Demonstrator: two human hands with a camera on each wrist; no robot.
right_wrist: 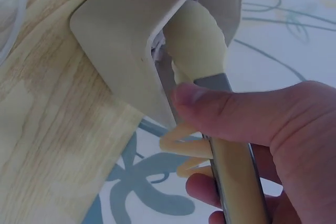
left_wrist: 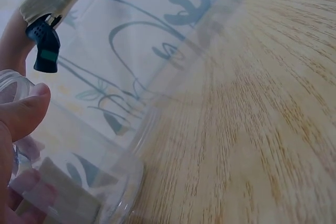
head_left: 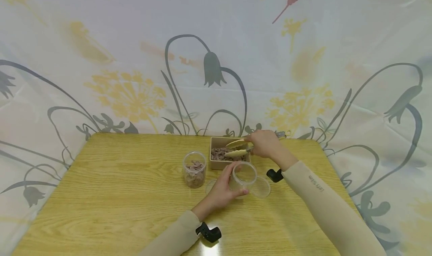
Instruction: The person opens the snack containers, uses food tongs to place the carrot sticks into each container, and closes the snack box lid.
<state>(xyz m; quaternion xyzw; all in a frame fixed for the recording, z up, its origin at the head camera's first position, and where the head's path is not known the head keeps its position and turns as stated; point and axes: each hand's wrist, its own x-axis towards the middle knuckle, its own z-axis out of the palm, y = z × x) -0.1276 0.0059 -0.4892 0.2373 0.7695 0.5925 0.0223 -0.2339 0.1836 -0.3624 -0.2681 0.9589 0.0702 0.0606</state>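
Observation:
My left hand (head_left: pixel 221 190) holds a clear plastic jar (head_left: pixel 245 183), its thumb and fingers around the side. In the left wrist view the thumb (left_wrist: pixel 29 109) lies near the jar's rim, and no filling shows inside. My right hand (head_left: pixel 266 143) grips tongs (right_wrist: pixel 199 45) with pale yellow scalloped heads and metal arms. These heads reach into a beige rectangular box (head_left: pixel 221 164) at the back, over greyish-purple shredded pieces (head_left: pixel 219 153). Whether they pinch any pieces is hard to tell.
A second clear jar (head_left: pixel 194 169), partly filled with similar pieces, stands open left of the box. One clear round lid (head_left: pixel 262 187) lies right of the held jar, another (head_left: pixel 210 186) partly behind my left hand. A patterned cloth (head_left: pixel 216 61) hangs behind the wooden table (head_left: pixel 118 196).

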